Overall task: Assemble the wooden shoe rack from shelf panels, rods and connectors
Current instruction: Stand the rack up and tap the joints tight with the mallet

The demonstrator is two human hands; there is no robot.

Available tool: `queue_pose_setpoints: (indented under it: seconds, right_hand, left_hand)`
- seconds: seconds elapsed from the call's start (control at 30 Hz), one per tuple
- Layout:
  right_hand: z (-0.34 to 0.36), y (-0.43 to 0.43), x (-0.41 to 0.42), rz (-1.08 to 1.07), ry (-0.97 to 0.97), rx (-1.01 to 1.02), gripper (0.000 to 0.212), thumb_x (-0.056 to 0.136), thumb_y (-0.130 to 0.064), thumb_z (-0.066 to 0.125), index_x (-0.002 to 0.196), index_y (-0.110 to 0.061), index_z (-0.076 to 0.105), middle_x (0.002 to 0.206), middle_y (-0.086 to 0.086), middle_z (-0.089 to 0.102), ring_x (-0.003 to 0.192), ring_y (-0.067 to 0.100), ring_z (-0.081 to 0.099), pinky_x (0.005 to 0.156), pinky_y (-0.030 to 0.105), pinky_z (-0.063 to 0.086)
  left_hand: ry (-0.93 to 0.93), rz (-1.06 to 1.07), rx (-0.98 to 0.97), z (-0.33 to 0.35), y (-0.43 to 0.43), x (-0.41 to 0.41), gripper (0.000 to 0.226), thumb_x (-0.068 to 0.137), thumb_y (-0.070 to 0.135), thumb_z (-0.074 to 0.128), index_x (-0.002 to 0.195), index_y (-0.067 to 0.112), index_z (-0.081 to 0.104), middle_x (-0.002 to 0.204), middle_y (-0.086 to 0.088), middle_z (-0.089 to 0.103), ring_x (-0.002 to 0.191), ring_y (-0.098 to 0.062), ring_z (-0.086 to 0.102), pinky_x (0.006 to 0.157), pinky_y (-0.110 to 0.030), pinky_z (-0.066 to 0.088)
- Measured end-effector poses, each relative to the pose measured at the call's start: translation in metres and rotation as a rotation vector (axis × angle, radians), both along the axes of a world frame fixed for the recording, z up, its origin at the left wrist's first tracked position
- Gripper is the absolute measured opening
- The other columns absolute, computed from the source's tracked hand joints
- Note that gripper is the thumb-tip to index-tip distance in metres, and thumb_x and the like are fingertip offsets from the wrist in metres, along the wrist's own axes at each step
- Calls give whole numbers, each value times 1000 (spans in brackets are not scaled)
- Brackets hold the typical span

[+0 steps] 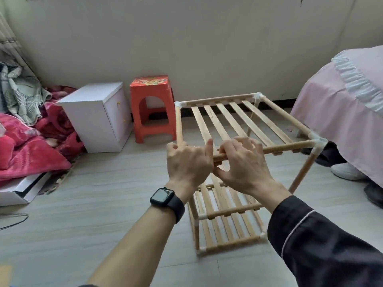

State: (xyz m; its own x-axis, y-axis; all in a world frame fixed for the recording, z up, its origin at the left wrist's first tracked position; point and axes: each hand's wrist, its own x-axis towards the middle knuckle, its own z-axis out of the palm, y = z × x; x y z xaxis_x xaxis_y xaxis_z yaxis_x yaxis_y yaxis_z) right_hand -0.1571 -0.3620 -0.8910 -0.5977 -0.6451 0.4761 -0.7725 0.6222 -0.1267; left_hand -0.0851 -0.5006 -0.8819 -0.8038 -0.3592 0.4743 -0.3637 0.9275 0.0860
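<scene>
A wooden shoe rack (242,121) with slatted shelf panels stands on the floor, its rods joined by white plastic connectors (318,142). Lower shelves (223,228) show beneath the top one. My left hand (187,160), with a black watch on the wrist, grips the near-left corner of the top frame and hides the connector there. Right beside it, my right hand (244,162) curls its fingers over the front rod (290,147) of the top shelf, thumb underneath.
A red plastic stool (153,108) and a white bedside cabinet (99,117) stand by the wall to the left. Pink blankets (31,150) and a white box lie far left. A pink-skirted bed (342,112) with shoes (344,170) beneath sits on the right.
</scene>
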Motion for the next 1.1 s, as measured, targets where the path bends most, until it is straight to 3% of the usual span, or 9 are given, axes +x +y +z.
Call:
queue_pose_setpoints:
  seconds: [0.1, 0.2, 0.33, 0.5, 0.63, 0.87, 1.1]
  right_hand:
    - [-7, -4, -5, -42, 8, 11, 44, 87, -70, 53, 101, -29, 58, 115, -9, 62, 124, 22, 48, 105, 49, 29]
    - [-6, -16, -10, -81, 1, -91, 31, 88, -59, 58, 83, -28, 60, 108, -8, 62, 110, 20, 50, 93, 44, 28]
    - [-11, -19, -11, -122, 47, -214, 28, 85, -47, 63, 69, -25, 55, 90, -7, 64, 95, 21, 52, 81, 40, 23]
    - [-21, -15, -8, -112, 56, -202, 26, 83, -43, 69, 71, -27, 52, 89, -9, 63, 97, 21, 52, 83, 42, 24]
    - [-20, -14, -5, -125, 36, -226, 29, 81, -42, 68, 69, -29, 46, 87, -9, 63, 97, 20, 52, 84, 41, 23]
    - [-18, -11, -4, -152, 82, -261, 34, 81, -42, 71, 66, -29, 43, 84, -11, 62, 94, 18, 52, 82, 38, 19]
    - [-21, -10, 2, -155, 113, -230, 32, 84, -44, 67, 69, -29, 44, 88, -10, 65, 97, 19, 53, 85, 40, 22]
  left_hand:
    - [62, 66, -38, -5, -9, -6, 84, 108, 47, 13, 52, 15, 67, 50, 3, 61, 66, -19, 63, 89, -39, 30]
    - [209, 92, 33, -9, -7, -11, 78, 107, 42, 23, 41, 14, 55, 40, 5, 50, 55, -18, 56, 86, -38, 31]
    - [272, 92, 110, -11, -8, -18, 74, 105, 42, 27, 41, 14, 52, 42, 7, 47, 50, -17, 52, 87, -37, 32]
    - [369, 81, 159, -9, -5, -20, 71, 106, 41, 26, 40, 18, 43, 39, 11, 41, 44, -16, 48, 85, -36, 32]
    - [321, 45, 66, -10, -7, -20, 67, 105, 43, 28, 43, 20, 41, 39, 12, 36, 44, -17, 45, 81, -38, 32]
    - [324, 75, 170, -8, -2, -25, 69, 102, 42, 28, 40, 17, 45, 38, 10, 39, 45, -4, 42, 79, -36, 24]
    - [289, 46, 190, -6, -3, -23, 71, 100, 46, 26, 38, 17, 42, 38, 9, 41, 46, -6, 42, 77, -36, 21]
